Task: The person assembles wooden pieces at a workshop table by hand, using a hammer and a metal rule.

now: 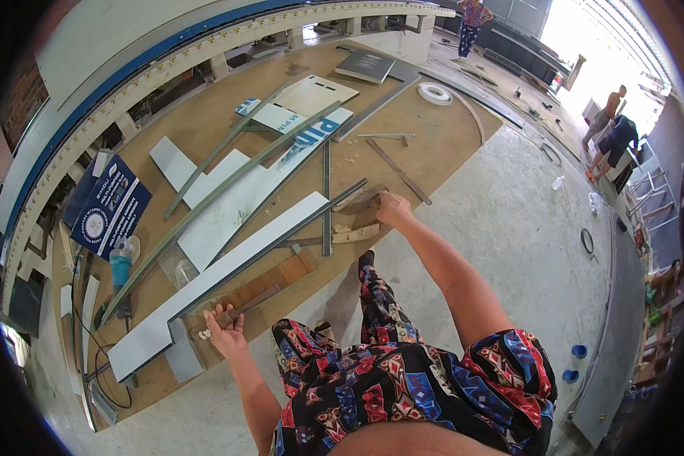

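Observation:
My left hand (pixel 228 334) is at the near edge of the brown board (pixel 403 163), its fingers curled around the brown end of a long, narrow, dark tool (pixel 262 296). The tool's exact kind is not clear. Under it lies a brown wood-toned strip (pixel 289 270). My right hand (pixel 392 208) is closed at the board's right edge, beside torn brown pieces (pixel 356 232); whatever its fingers hold is hidden. Between the hands, a long white panel strip with a dark edge (pixel 232 266) stretches diagonally across the board.
White panel offcuts (pixel 235 201) and metal strips (pixel 327 216) cover the board. A teal power tool (pixel 120 266) stands by a blue box (pixel 106 201) at left. A white tape roll (pixel 435 93) and a book (pixel 365 65) lie farther back. People (pixel 615 140) are at far right.

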### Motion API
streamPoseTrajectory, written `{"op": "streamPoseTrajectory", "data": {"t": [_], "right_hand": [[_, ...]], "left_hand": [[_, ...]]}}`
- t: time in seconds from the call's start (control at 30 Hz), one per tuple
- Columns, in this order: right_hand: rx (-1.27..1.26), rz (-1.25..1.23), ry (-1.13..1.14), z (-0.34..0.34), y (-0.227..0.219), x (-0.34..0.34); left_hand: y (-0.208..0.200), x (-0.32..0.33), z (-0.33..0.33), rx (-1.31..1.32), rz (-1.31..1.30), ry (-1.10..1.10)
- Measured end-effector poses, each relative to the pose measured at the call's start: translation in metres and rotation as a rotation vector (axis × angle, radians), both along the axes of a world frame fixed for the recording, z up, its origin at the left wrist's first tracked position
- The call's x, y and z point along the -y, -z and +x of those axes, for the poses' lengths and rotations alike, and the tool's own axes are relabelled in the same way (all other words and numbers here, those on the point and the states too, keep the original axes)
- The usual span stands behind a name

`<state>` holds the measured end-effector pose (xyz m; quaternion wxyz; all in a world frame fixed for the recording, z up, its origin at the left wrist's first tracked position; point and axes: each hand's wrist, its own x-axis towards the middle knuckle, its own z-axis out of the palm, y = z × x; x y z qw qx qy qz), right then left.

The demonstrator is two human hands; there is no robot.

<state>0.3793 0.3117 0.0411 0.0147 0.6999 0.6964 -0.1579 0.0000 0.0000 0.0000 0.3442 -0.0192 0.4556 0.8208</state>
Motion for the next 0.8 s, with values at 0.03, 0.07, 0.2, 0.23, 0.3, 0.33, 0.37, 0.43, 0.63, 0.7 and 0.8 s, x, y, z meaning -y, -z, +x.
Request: {"op": "streamPoseTrajectory", "data": {"t": [0.03, 0.07, 0.2, 0.23, 0.3, 0.33, 0.37, 0.43, 0.63, 0.7, 0.8], "right_hand": [[-0.059, 0.087, 0.000, 0.000, -0.001, 0.007], [-0.119, 0.173, -0.001, 0.001, 0.000, 0.011], [-0.201, 0.180, 0.054, 0.011, -0.002, 0.007], [-0.324, 0.140, 0.109, 0.016, -0.002, 0.003], [-0.641, 0.085, 0.154, 0.026, -0.008, 0.000], [-0.834, 0.060, 0.135, 0.027, -0.018, 0.005], [-1.057, 0.019, 0.155, 0.021, -0.034, 0.015], [-1.388, -0.074, 0.127, 0.010, -0.078, 0.040], [-1.646, -0.240, -0.030, -0.022, -0.154, 0.099], [-1.554, -0.215, -0.041, -0.033, -0.147, 0.111], [-1.290, -0.150, -0.139, -0.042, -0.125, 0.133]], "left_hand": [[-0.001, 0.001, 0.000, -0.003, -0.001, -0.002], [-0.001, 0.003, 0.000, -0.005, -0.003, -0.004], [0.001, -0.002, -0.001, 0.008, 0.012, -0.001], [0.001, -0.002, -0.001, 0.020, 0.006, 0.003], [0.001, -0.001, -0.004, 0.036, -0.007, -0.014], [0.000, 0.001, -0.004, 0.048, 0.012, -0.003], [0.001, 0.003, -0.004, 0.061, 0.032, 0.003], [0.001, 0.002, -0.005, 0.083, 0.039, -0.029], [0.003, -0.004, -0.012, 0.147, 0.078, -0.069], [0.001, -0.005, -0.013, 0.162, 0.091, -0.094], [-0.020, 0.001, -0.009, 0.138, 0.097, -0.168]]}}
